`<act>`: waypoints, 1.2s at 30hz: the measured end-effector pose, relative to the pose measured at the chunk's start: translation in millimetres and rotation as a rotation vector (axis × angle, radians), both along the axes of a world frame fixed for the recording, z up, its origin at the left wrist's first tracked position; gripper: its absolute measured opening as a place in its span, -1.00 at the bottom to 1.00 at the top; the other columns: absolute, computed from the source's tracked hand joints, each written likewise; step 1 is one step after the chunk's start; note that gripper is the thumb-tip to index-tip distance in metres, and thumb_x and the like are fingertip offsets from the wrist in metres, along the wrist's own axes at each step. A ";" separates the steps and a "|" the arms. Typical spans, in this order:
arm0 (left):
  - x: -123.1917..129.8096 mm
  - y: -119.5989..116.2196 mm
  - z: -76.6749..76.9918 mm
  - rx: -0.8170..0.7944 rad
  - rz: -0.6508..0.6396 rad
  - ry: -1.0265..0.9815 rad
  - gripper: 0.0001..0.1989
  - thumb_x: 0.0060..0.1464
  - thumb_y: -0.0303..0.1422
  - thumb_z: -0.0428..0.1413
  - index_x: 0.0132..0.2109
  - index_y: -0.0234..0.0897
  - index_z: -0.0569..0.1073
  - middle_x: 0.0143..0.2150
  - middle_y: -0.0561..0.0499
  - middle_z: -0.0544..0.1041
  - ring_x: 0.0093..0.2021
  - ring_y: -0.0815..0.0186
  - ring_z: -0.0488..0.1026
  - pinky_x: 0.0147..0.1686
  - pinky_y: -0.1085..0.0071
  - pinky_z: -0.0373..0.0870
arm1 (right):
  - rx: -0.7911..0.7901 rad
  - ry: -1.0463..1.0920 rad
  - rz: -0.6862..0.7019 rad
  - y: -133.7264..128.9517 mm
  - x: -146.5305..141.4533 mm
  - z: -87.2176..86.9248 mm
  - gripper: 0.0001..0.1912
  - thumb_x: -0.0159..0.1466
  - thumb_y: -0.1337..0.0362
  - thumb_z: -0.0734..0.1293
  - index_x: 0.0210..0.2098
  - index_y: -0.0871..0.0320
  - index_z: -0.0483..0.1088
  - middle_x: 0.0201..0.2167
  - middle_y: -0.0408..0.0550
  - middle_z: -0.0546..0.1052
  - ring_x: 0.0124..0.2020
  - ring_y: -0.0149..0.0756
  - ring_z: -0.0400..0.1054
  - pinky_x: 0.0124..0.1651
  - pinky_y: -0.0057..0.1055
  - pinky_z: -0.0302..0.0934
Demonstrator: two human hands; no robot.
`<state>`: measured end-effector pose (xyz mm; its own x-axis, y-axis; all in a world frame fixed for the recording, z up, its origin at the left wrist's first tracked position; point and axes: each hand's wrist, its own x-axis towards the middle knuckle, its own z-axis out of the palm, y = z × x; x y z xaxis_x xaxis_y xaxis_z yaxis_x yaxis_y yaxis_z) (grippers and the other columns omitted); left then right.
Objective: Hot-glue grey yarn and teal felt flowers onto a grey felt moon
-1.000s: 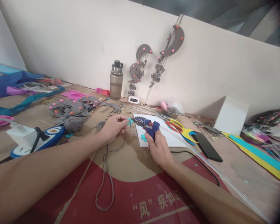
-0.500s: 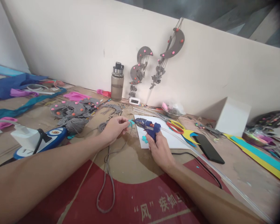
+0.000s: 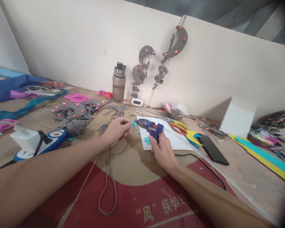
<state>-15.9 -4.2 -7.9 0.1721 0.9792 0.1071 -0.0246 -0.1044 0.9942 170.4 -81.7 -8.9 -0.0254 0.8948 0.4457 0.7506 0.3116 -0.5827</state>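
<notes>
My left hand [image 3: 118, 130] pinches a small turquoise cut-out piece [image 3: 133, 124] between thumb and fingertips. In my right hand [image 3: 165, 152] is a blue hot glue gun [image 3: 154, 128], its nozzle pointing left at the turquoise piece; whether they touch I cannot tell. A clear glue stick [image 3: 172, 131] runs out of the gun's back. Below the gun, a turquoise flower shape [image 3: 147, 140] lies on a white sheet [image 3: 178, 144]. Grey cord [image 3: 107, 190] loops over the cardboard under my left hand, and a coil of it [image 3: 104, 128] sits behind that hand.
Right of the sheet lie scissors [image 3: 179, 128], a yellow crescent [image 3: 193, 138] and a black phone [image 3: 213, 150]. A bottle [image 3: 119, 85] and a small digital clock [image 3: 136, 102] stand by the wall. At left are a power strip [image 3: 58, 139] and grey crescents with pompoms [image 3: 71, 110].
Both hands hold nearly the same position, with the glue gun's nozzle still at the turquoise piece. The view has shifted very slightly.
</notes>
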 end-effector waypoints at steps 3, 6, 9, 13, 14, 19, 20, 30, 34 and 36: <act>-0.2 -0.1 0.2 -0.010 -0.014 0.001 -0.80 -0.05 -0.28 0.16 -0.38 -0.31 0.33 -0.61 0.14 0.37 -0.75 0.55 0.17 -0.79 0.61 -0.04 | 0.023 0.005 0.013 0.2 0.2 0.3 -0.69 0.32 0.13 0.11 -0.11 0.18 0.31 -0.46 -0.01 0.48 -0.37 -0.18 0.38 -0.30 -0.29 0.24; -0.2 -0.2 0.0 -0.007 -0.012 0.001 -0.80 -0.05 -0.29 0.17 -0.39 -0.30 0.32 -0.62 0.14 0.37 -0.74 0.55 0.17 -0.79 0.61 -0.03 | 0.030 0.004 0.010 0.5 0.2 -0.1 -0.69 0.32 0.13 0.11 -0.11 0.18 0.31 -0.46 0.00 0.49 -0.36 -0.17 0.37 -0.30 -0.29 0.23; -0.3 -0.1 -0.5 -0.009 -0.013 0.001 -0.80 -0.06 -0.27 0.17 -0.39 -0.30 0.33 -0.63 0.15 0.36 -0.75 0.54 0.16 -0.80 0.60 -0.05 | 0.027 0.009 -0.001 1.0 0.2 -0.7 -0.69 0.32 0.12 0.11 -0.10 0.19 0.31 -0.45 0.00 0.48 -0.36 -0.16 0.37 -0.30 -0.29 0.23; -0.4 0.1 -0.5 -0.025 -0.019 0.010 -0.79 -0.07 -0.26 0.17 -0.39 -0.30 0.34 -0.64 0.15 0.36 -0.75 0.54 0.17 -0.80 0.61 -0.05 | 0.012 0.032 -0.003 1.6 0.9 -0.5 -0.71 0.31 0.11 0.12 -0.14 0.17 0.31 -0.48 -0.02 0.47 -0.39 -0.18 0.37 -0.33 -0.30 0.21; -0.4 0.1 -0.3 -0.027 -0.017 0.011 -0.79 -0.07 -0.27 0.18 -0.39 -0.30 0.34 -0.65 0.15 0.36 -0.75 0.54 0.17 -0.79 0.61 -0.05 | 0.009 0.045 -0.001 1.6 1.2 -0.4 -0.72 0.31 0.11 0.13 -0.17 0.16 0.31 -0.49 -0.04 0.47 -0.41 -0.19 0.36 -0.34 -0.31 0.21; -0.6 -0.6 1.3 -0.043 -0.017 -0.021 -0.79 -0.07 -0.27 0.18 -0.41 -0.30 0.32 -0.65 0.15 0.35 -0.75 0.54 0.17 -0.78 0.61 -0.04 | -0.025 0.194 0.001 2.0 2.2 1.4 -0.76 0.29 0.08 0.17 -0.25 0.13 0.28 -0.53 -0.12 0.41 -0.53 -0.31 0.29 -0.43 -0.36 0.20; -0.8 -0.9 1.7 -0.045 -0.018 -0.032 -0.79 -0.08 -0.28 0.18 -0.41 -0.30 0.32 -0.64 0.15 0.36 -0.74 0.54 0.17 -0.78 0.61 -0.03 | -0.043 0.252 0.006 2.5 2.5 2.1 -0.76 0.29 0.08 0.17 -0.26 0.12 0.27 -0.54 -0.15 0.40 -0.56 -0.34 0.27 -0.46 -0.38 0.19; -2.7 -3.7 5.4 -0.089 -0.056 -0.096 -0.80 -0.07 -0.31 0.18 -0.41 -0.31 0.32 -0.63 0.13 0.36 -0.74 0.56 0.17 -0.76 0.61 -0.04 | -0.178 0.766 0.006 30.5 29.2 21.3 -0.80 0.20 0.18 0.25 -0.26 0.16 0.23 -0.29 -0.06 0.49 -0.65 -0.52 0.21 -0.66 -0.49 0.19; -2.6 -2.0 2.6 -0.093 -0.083 -0.118 -0.79 -0.08 -0.30 0.19 -0.40 -0.31 0.32 -0.62 0.13 0.37 -0.73 0.55 0.19 -0.75 0.61 -0.01 | -0.407 0.622 -0.149 48.6 43.5 23.1 -0.89 0.19 0.25 0.23 -0.39 0.18 0.25 -0.43 -0.05 0.48 -0.66 -0.46 0.27 -0.66 -0.46 0.22; -2.2 -1.6 1.4 -0.082 -0.097 -0.123 -0.78 -0.09 -0.30 0.20 -0.40 -0.31 0.31 -0.62 0.13 0.38 -0.72 0.55 0.19 -0.74 0.61 0.00 | -0.441 0.562 -0.186 55.2 50.4 22.1 -0.85 0.16 0.26 0.26 -0.49 0.18 0.25 -0.57 -0.08 0.42 -0.67 -0.40 0.28 -0.66 -0.43 0.20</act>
<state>-18.2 -5.8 -6.6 0.2563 0.9651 0.0539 -0.1530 -0.0146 0.9881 220.8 -26.5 13.3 0.2700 0.9613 -0.0549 0.3199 -0.1433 -0.9365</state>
